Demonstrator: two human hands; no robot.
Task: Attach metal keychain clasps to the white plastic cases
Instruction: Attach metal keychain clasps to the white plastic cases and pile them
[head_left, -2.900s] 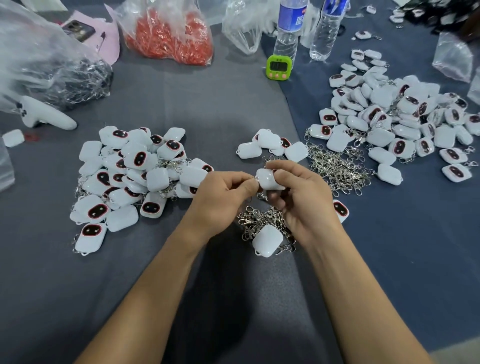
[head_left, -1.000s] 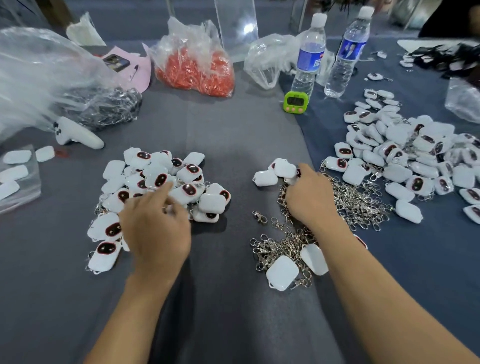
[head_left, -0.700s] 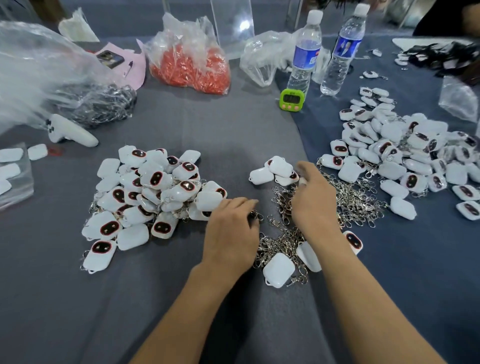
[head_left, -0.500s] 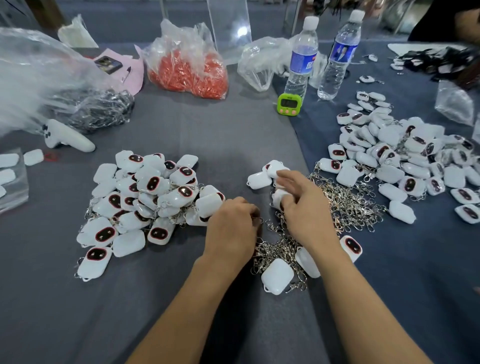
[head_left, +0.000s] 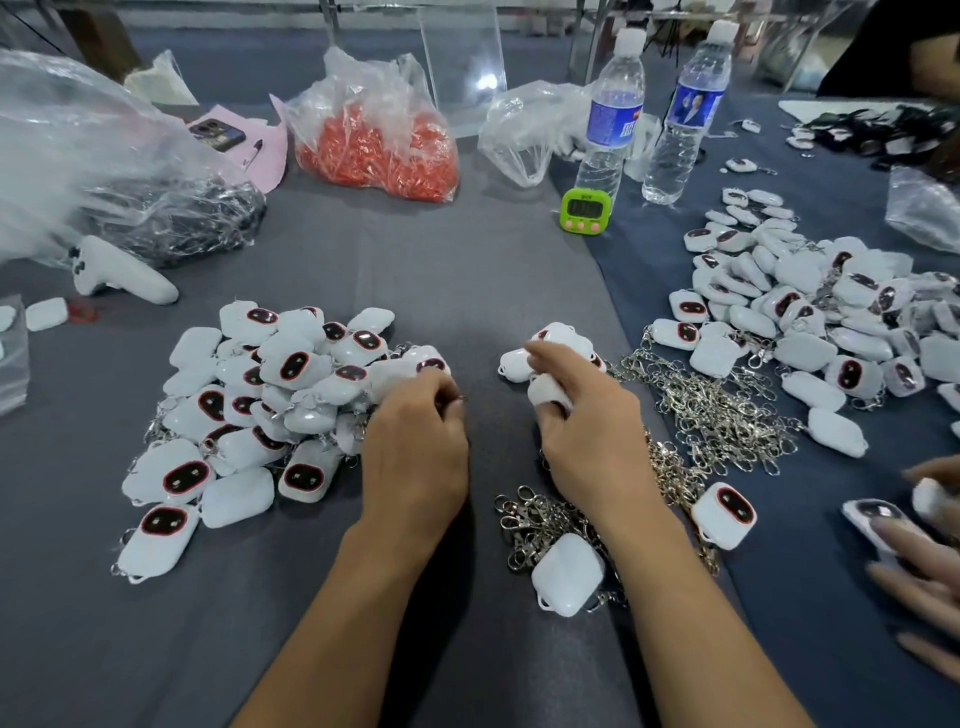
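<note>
1. The right hand (head_left: 587, 436) curls its fingers round one white case (head_left: 545, 392), held just near a small heap of cases (head_left: 563, 338) at the centre
2. The left hand (head_left: 415, 447), fingers curled tight, pinches a metal clasp (head_left: 460, 399), only a glint showing, beside the left pile of cases (head_left: 270, 395)
3. Loose clasps (head_left: 717, 410) lie right of the right hand on the grey cloth (head_left: 467, 291)

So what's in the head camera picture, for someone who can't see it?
A person's right hand holds a white case in its grip over a grey table, left hand curled beside it. Piles of white cases and silver clasps lie around them.
</note>
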